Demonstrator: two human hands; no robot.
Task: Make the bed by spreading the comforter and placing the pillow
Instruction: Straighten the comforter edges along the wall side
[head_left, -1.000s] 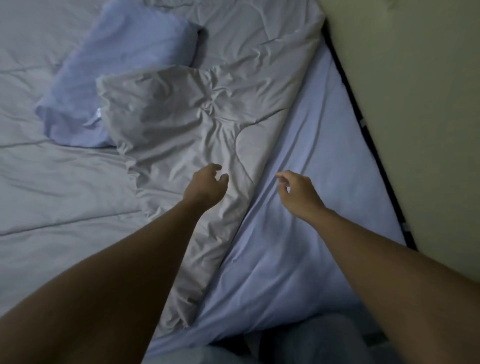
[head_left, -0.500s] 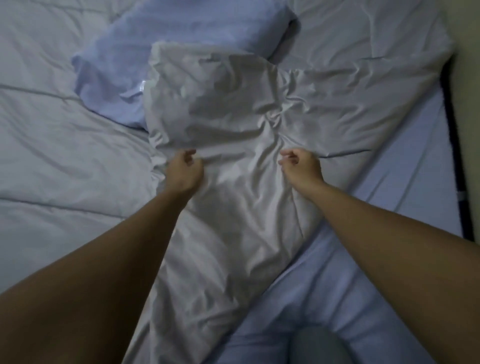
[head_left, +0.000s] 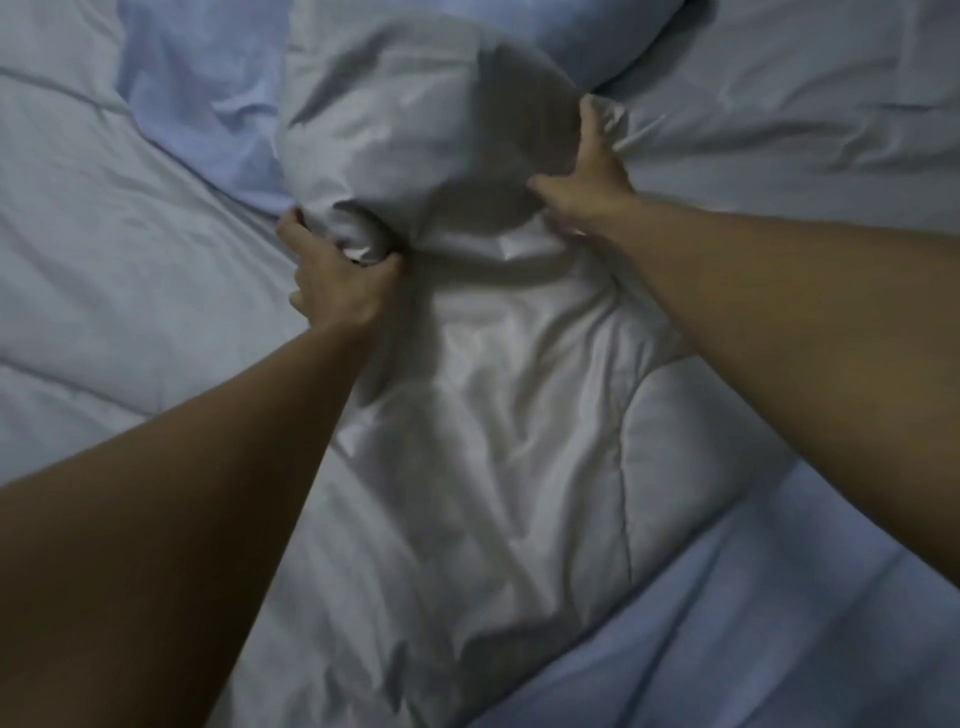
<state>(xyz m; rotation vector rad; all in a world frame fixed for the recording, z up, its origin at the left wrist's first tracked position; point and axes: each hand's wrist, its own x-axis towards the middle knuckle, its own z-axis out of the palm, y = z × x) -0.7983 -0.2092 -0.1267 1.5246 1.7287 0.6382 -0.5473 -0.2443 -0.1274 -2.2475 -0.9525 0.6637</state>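
View from a person's head, looking down on a bed in dim light. A pale grey comforter (head_left: 493, 441) lies bunched across the middle, with one part doubled back into a puffy fold toward 12 o'clock. That fold partly hides a blue pillow (head_left: 208, 104), which shows at 11 o'clock and again at 1 o'clock. Bare blue sheet (head_left: 779, 649) shows at 5 o'clock.

The left grip (head_left: 337, 280), at 10 o'clock from centre, is closed around a handful of the fold's near corner. The right grip (head_left: 587, 171), at 1 o'clock, has its thumb spread and its fingers laid along the fold's right edge. It is blurred, so I cannot tell whether it pinches or only presses.

The step seems to be unfolding the comforter. The next move likely calls for a firm hold on both sides, then drawing the fold flat, off the pillow and over the bare sheet.
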